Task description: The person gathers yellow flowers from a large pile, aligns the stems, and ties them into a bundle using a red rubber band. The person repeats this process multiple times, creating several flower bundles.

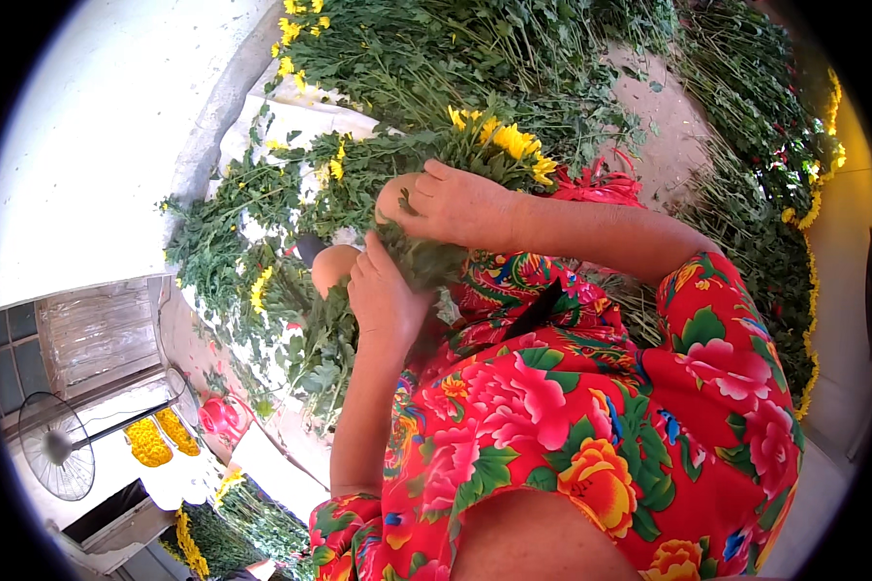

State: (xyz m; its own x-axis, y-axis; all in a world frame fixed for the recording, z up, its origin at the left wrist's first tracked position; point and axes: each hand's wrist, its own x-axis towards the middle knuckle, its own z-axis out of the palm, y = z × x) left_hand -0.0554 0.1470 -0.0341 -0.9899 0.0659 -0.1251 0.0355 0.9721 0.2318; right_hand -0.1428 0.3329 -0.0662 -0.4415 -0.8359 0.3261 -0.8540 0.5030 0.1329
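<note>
My right hand (460, 203) is closed, fingers curled round the leafy stems of yellow chrysanthemums (513, 142) whose heads show just beyond the wrist. Lower and to the left, my left hand (383, 290) curves around green leaves and stems (424, 259) in front of my lap; its fingers point away from me and its palm side is hidden. Where the stems run between both hands cannot be made out, as foliage covers them. My bare knees (334, 268) show just past the hands.
Cut chrysanthemum stems (513, 48) lie heaped ahead and to the right. Loose stems and leaves (233, 223) cover a white sheet on the left. Red ties (601, 186) lie beyond my right forearm. A fan (56, 447) stands far left, near more bundled flowers (192, 542).
</note>
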